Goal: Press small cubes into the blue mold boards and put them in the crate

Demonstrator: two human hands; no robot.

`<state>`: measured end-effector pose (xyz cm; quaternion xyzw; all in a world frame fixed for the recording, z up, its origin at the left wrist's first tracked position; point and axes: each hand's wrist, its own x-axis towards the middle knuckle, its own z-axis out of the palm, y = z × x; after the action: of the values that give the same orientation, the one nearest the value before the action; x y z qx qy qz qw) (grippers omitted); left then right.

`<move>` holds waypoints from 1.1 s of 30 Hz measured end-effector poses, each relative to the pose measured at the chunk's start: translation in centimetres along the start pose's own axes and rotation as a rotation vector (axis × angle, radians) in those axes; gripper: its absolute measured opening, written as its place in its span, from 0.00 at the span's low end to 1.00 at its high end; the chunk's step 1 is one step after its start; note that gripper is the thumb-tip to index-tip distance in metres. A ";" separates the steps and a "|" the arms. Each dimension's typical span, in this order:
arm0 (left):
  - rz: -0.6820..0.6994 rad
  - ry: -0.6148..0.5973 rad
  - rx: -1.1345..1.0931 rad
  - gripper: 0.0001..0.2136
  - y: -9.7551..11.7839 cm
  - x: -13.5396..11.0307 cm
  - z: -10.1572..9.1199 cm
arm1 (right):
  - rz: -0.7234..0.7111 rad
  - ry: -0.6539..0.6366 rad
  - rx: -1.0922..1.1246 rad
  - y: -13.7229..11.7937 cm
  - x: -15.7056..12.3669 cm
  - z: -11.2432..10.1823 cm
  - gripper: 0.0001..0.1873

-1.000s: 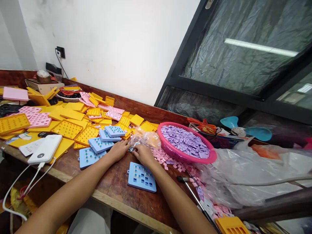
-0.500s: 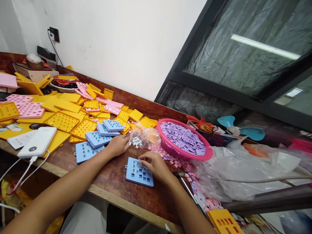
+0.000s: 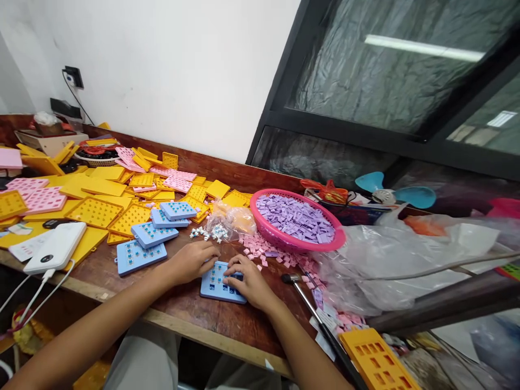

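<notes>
A light blue plastic board (image 3: pixel 215 285) with small square pieces in its slots lies on the wooden table (image 3: pixel 195 317) near the front edge. My left hand (image 3: pixel 190 261) rests on the board's left edge with curled fingers. My right hand (image 3: pixel 248 280) covers the board's right part, fingertips pinched on its slots; what they hold is too small to make out. Just beyond my hands lies a clear plastic bag (image 3: pixel 229 222) with small white and blue pieces (image 3: pixel 205 233) spilled at its mouth.
A pink basket (image 3: pixel 260 225) of lilac tiles stands to the right, with pink tiles (image 3: pixel 266 252) scattered before it. Three more blue boards (image 3: pixel 140 254) lie to the left, beyond them yellow boards (image 3: pixel 95 211), pink boards and a white power bank (image 3: pixel 54 248). A small hammer (image 3: pixel 309 303) lies at right.
Both hands have come back from the clear bag to the blue board at the table's front. The right hand arrived first, then the left. The camera swung somewhat right.
</notes>
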<state>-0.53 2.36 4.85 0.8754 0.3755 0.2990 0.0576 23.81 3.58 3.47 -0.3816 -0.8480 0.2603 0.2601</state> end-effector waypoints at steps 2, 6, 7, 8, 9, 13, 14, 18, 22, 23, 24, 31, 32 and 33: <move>-0.020 -0.003 0.042 0.08 2.0 -1.2 0.4 | 0.000 0.022 -0.026 0.0 -0.2 0.0 0.03; -0.118 0.013 0.198 0.09 4.8 -4.6 2.5 | -0.043 -0.003 -0.100 -0.5 -0.5 -0.4 0.03; -0.134 0.019 0.230 0.09 5.1 -5.2 3.1 | -0.056 -0.016 -0.105 -0.5 -0.6 -0.5 0.04; -0.148 0.029 0.247 0.10 5.3 -5.6 3.6 | -0.063 -0.025 -0.102 -0.5 -0.6 -0.6 0.05; -0.162 0.039 0.250 0.10 5.4 -5.8 4.0 | -0.062 -0.029 -0.094 -0.5 -0.6 -0.7 0.05; -0.204 0.046 0.227 0.10 5.4 -5.4 4.2 | -0.026 0.005 -0.074 -0.2 -0.4 -0.7 0.02; -0.208 0.038 0.230 0.09 5.4 -5.1 4.0 | -0.033 0.010 -0.090 -0.2 -0.4 -0.7 0.01; -0.212 -0.030 0.261 0.10 5.8 -4.6 3.3 | -0.154 0.013 -0.289 -0.8 -0.6 -0.5 0.02; -0.215 -0.100 0.279 0.11 5.9 -4.4 3.0 | -0.283 -0.017 -0.567 -2.2 -1.3 0.1 0.06; -0.214 -0.105 0.278 0.12 5.9 -4.4 3.1 | -0.297 -0.033 -0.629 -2.6 -1.5 0.3 0.07; -0.216 -0.104 0.273 0.12 5.9 -4.5 3.1 | -0.307 -0.052 -0.684 -3.0 -1.6 0.6 0.07; -0.262 -0.111 0.264 0.12 6.3 -4.5 3.0 | -0.316 -0.241 -0.848 -4.9 -1.9 1.7 0.08; -0.260 -0.110 0.268 0.12 6.4 -4.5 2.9 | -0.307 -0.259 -0.835 -5.1 -1.9 1.6 0.09; -0.254 -0.110 0.277 0.11 6.4 -4.5 2.9 | -0.299 -0.264 -0.815 -5.2 -1.9 1.4 0.10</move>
<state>2.69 -4.94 2.44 0.8355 0.5168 0.1867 -0.0060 21.36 -1.26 5.30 -0.2896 -0.9529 -0.0886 0.0129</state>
